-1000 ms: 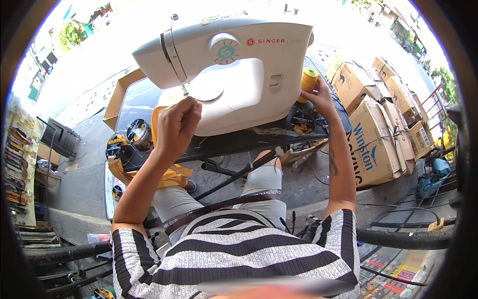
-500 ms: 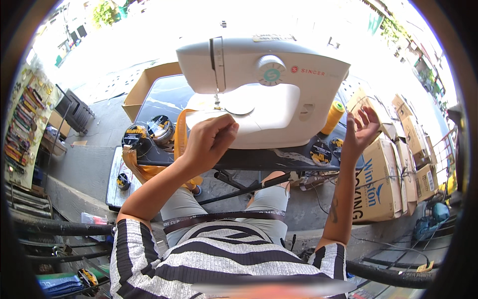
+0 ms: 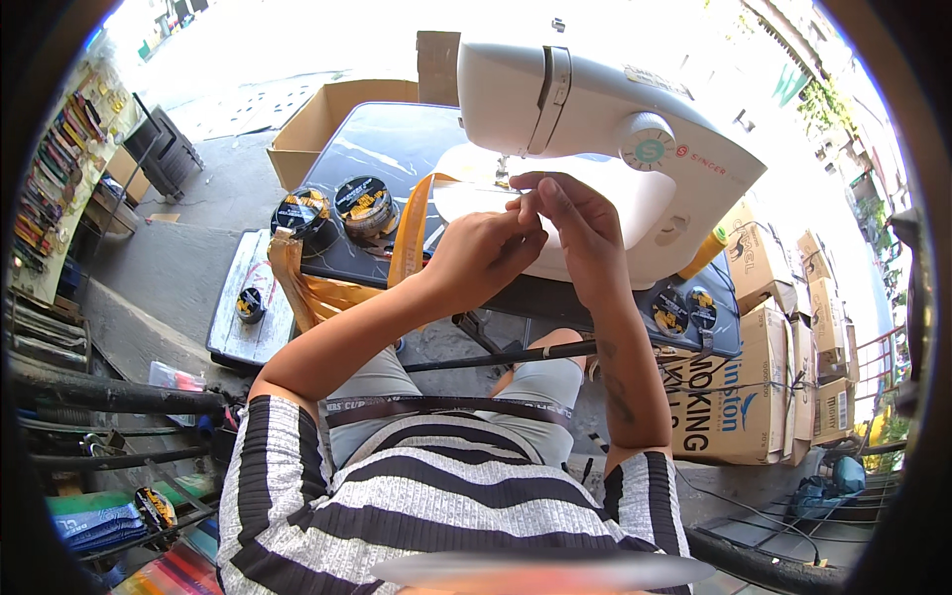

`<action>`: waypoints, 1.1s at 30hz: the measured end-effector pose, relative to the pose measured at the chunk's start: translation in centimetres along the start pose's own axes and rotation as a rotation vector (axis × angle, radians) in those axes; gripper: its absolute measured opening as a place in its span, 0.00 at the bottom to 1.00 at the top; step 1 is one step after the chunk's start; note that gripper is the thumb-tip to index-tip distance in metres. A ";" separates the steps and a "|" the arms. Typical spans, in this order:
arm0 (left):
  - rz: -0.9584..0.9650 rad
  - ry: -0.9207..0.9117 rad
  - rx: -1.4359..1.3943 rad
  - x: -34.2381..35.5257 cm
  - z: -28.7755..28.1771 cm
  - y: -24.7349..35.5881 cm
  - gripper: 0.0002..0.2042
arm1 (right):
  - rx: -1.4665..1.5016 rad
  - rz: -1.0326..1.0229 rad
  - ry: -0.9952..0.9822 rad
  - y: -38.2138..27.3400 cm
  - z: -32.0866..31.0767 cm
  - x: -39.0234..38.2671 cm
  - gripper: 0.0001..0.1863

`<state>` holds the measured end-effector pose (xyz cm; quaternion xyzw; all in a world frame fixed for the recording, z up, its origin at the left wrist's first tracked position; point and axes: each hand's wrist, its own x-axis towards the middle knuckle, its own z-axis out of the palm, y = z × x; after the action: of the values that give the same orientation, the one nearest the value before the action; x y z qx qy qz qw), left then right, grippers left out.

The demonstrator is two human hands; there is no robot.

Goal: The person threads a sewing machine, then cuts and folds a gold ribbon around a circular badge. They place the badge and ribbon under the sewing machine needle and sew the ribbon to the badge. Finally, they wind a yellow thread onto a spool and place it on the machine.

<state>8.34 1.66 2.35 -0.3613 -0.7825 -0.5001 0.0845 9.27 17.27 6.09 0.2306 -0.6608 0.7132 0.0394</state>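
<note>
My left hand (image 3: 486, 256) and my right hand (image 3: 580, 233) meet in front of a white sewing machine (image 3: 610, 104), close below its presser foot (image 3: 503, 178). Both are closed, fingertips pinched together and touching. Whatever they pinch is too small or too hidden to make out. A yellow-orange strap (image 3: 413, 233) runs from the machine's bed over the near table edge, left of my left hand, and droops below it. Behind my right hand and wrist, a yellow thread cone (image 3: 702, 256) stands at the machine's right side.
Round black-and-yellow tins (image 3: 367, 208) sit on the dark marbled table (image 3: 387, 129), left of the machine; similar round ones (image 3: 670, 311) lie at its right. A low white-topped stand (image 3: 238, 322) is at lower left. Cardboard boxes (image 3: 744, 397) are stacked to the right.
My right hand, open beside the thread cone before, has come left and closed against my left hand. The view has shifted, so the machine appears farther right.
</note>
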 end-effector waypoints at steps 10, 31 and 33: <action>0.021 0.126 -0.111 -0.8 -1.2 -0.2 0.06 | 0.020 -0.121 -0.071 -4.4 2.3 4.2 0.22; 0.109 0.260 0.210 -1.3 -4.2 -1.5 0.06 | 0.545 0.143 0.038 1.3 1.1 1.4 0.18; 0.108 0.282 0.233 -0.5 -4.7 -1.7 0.05 | 0.603 0.166 0.072 1.8 1.2 1.3 0.17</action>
<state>6.51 -2.97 3.13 -0.3169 -0.7950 -0.4465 0.2611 7.78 15.58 4.97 0.1514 -0.4343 0.8855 -0.0658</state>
